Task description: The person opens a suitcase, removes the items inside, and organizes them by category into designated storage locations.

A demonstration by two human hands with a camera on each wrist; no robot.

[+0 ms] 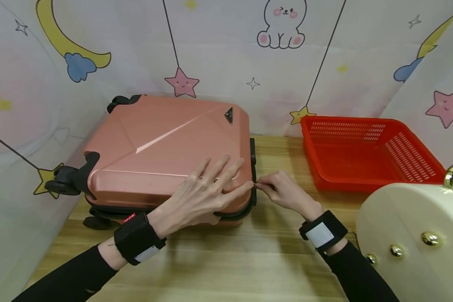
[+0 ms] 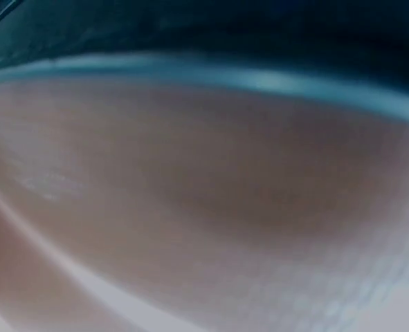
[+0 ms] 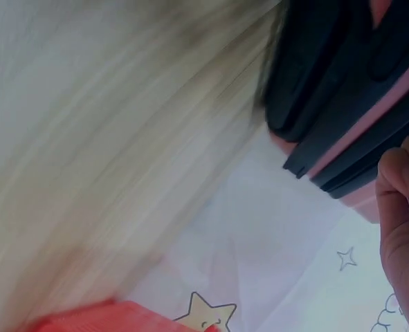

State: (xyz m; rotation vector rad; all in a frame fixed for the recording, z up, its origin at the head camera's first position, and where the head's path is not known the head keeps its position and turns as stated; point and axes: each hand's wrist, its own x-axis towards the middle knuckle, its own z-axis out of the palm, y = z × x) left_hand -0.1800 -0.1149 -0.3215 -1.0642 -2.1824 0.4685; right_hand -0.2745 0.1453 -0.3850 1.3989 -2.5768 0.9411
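A pink hard-shell suitcase (image 1: 162, 134) lies flat on the wooden table, its black zipper seam (image 1: 234, 216) running round the edge. My left hand (image 1: 204, 195) rests on the lid's near right corner with fingers spread, the index fingertip reaching the right edge. At that same edge my right hand (image 1: 287, 193) pinches a small zipper pull, mostly hidden by the fingertips. The right wrist view shows the right hand's curled fingers (image 3: 401, 173) beside the suitcase's black-trimmed side (image 3: 329, 90). In the left wrist view everything is blurred and too close to make out much.
To the right of the suitcase stands a red plastic basket (image 1: 317, 178). A cream rounded case with gold knobs (image 1: 411, 226) sits at the near right, close to my right forearm. Black suitcase wheels (image 1: 66, 180) stick out on the left. A printed cloth (image 1: 226, 63) hangs behind.
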